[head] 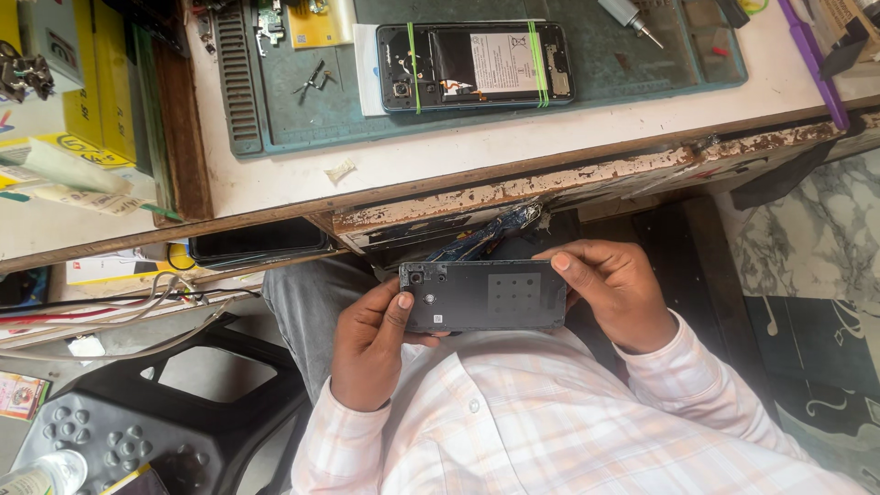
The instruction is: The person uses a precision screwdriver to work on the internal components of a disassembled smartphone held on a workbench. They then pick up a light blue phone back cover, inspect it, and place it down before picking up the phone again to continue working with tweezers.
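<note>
Left hand [371,344] and right hand [614,293] clamp the phone back cover [484,295] by its ends: light, thin, probably flexy, best held at the edges

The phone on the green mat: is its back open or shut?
Open. The phone lies with its back cover off: battery and inner parts are exposed, two green bands wrapped around it.

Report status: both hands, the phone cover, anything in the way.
Left hand and right hand grip dark phone back cover at its ends. Held over lap, below bench edge. Nothing blocking.
</note>
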